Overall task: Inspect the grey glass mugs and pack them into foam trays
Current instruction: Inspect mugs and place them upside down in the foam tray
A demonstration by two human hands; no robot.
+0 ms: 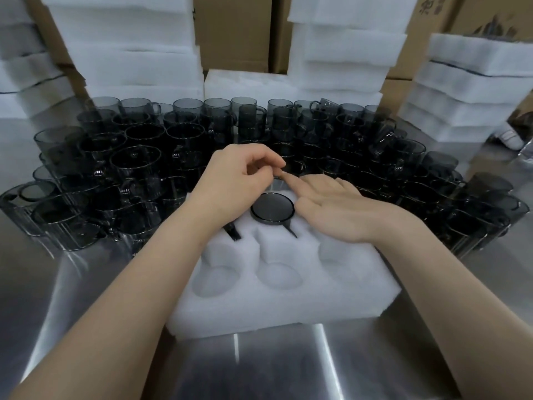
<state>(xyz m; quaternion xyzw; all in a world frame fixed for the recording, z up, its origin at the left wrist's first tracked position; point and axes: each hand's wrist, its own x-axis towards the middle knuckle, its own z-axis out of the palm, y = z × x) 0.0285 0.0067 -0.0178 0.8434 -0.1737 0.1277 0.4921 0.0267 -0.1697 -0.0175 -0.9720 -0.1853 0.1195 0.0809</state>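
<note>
Steel tabletop (86,327) carries a white foam tray (288,310) just inside its near edge, between the person's forearms. The tray's nearest row of round pockets is unfilled; two show plainly. Behind them one grey glass mug (272,209) sits in a middle pocket, its handle lying in the slot on the near side. The dark handle of a second mug (233,234) shows beside the left wrist.

The right hand (331,210) lies over the tray's right side, fingers straight and loose, holding nothing, its forefinger reaching toward the tray's far edge. There the left hand (239,174) has its fingers curled, and thumb and forefinger seem to pinch the rim of a further mug (278,177), which is mostly hidden.

Beyond the tray, loose mugs (138,157) crowd the tabletop from its left edge to its right. Stacked foam trays (129,53) and cardboard boxes (233,33) stand along the far edge.

Packing looks barely begun: this tray is only partly filled, and most mugs are yet to be packed.
</note>
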